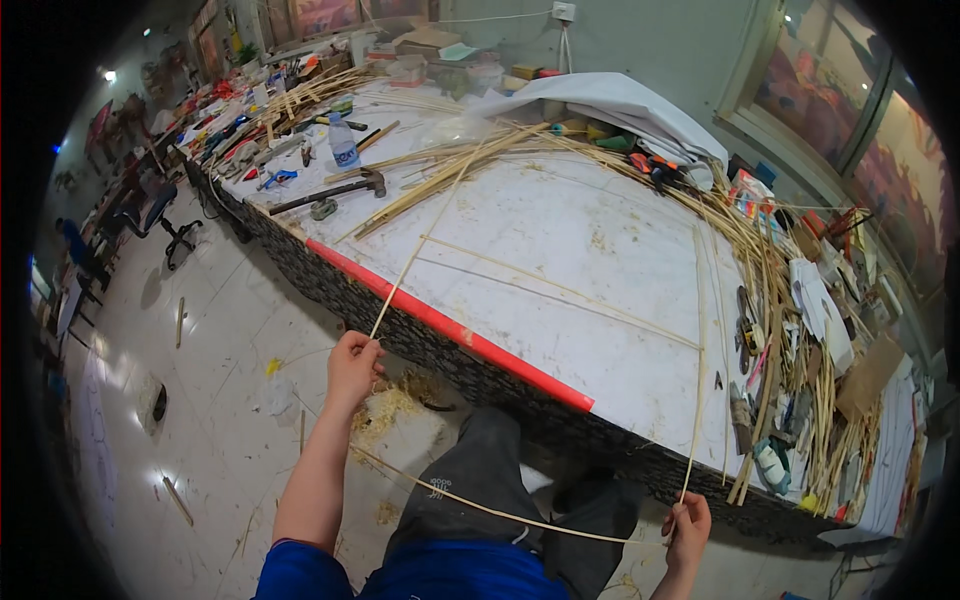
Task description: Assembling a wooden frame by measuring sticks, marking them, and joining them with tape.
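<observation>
My left hand (355, 372) pinches the lower end of a thin bamboo strip that slants up over the table. At the lower right, my right hand (688, 528) pinches another upright strip at its lower end. A crossbar strip (560, 285) joins the two, so they form a light bamboo frame (701, 400) held over the white tabletop, its shadow falling below the crossbar. A further strip (480, 506) curves across in front of my legs and reaches my right hand; its left end lies below my left hand. Whether that end is fastened, I cannot tell.
The white-covered table (590, 225) has a red strip (450, 328) along its front edge. On it lie a hammer (330, 193), a water bottle (343, 143), bundled bamboo strips (440, 185) and cluttered tools at right. Shavings (395, 410) litter the floor; an office chair (160, 215) stands left.
</observation>
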`<action>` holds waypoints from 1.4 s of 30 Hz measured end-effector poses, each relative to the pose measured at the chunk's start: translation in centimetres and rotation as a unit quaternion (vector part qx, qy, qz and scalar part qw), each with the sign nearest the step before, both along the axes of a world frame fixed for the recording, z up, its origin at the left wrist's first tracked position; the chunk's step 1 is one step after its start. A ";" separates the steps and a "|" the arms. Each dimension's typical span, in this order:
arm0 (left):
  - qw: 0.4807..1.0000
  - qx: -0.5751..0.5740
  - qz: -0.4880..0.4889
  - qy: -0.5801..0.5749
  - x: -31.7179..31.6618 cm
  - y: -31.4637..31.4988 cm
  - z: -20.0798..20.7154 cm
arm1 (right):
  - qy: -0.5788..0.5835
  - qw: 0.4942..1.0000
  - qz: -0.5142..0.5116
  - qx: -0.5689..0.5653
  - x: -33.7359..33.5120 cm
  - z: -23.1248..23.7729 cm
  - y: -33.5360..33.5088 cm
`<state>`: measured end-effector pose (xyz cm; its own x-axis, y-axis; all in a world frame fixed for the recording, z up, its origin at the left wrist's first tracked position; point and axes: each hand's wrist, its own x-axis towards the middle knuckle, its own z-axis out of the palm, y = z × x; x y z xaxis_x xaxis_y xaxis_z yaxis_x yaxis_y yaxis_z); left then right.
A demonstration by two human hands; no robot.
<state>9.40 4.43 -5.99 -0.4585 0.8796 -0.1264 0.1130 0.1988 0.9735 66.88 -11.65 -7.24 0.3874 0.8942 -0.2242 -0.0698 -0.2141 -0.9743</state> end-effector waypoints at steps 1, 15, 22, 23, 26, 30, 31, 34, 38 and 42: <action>1.000 0.006 0.005 0.005 -0.1 -0.2 0.5 | -0.014 1.000 0.001 -0.004 -0.1 0.3 0.5; 0.998 0.062 0.016 -0.011 -0.8 -0.8 1.6 | -0.272 0.954 -0.045 0.115 -1.0 0.6 5.6; 0.994 0.099 0.028 -0.039 -1.0 -2.0 1.3 | -0.345 0.921 -0.063 0.169 -1.0 -0.5 5.4; 0.994 0.100 0.026 -0.043 -1.2 -2.0 0.9 | -0.337 0.924 -0.060 0.172 -1.0 -0.5 5.4; 0.993 0.092 0.023 -0.071 -1.3 -1.9 0.3 | -0.338 0.923 -0.060 0.175 -0.3 -1.2 5.4; 0.996 0.053 0.021 -0.069 -2.2 -1.9 -0.7 | -0.319 0.938 -0.051 0.124 -1.4 -0.6 5.8; 0.997 0.044 0.016 -0.066 -2.3 -1.7 -1.0 | -0.308 0.944 -0.045 0.112 -1.3 -0.7 5.6; 0.998 0.022 -0.001 -0.064 -1.8 -0.5 -1.3 | -0.337 0.936 -0.043 0.085 -0.8 -1.1 5.7; 0.998 -0.011 -0.031 -0.047 -1.4 0.9 -0.9 | -0.392 0.911 -0.056 0.118 -0.9 -1.0 6.6; 0.999 -0.030 -0.037 -0.025 -1.1 1.0 0.1 | -0.421 0.905 -0.051 0.017 -1.4 1.2 7.0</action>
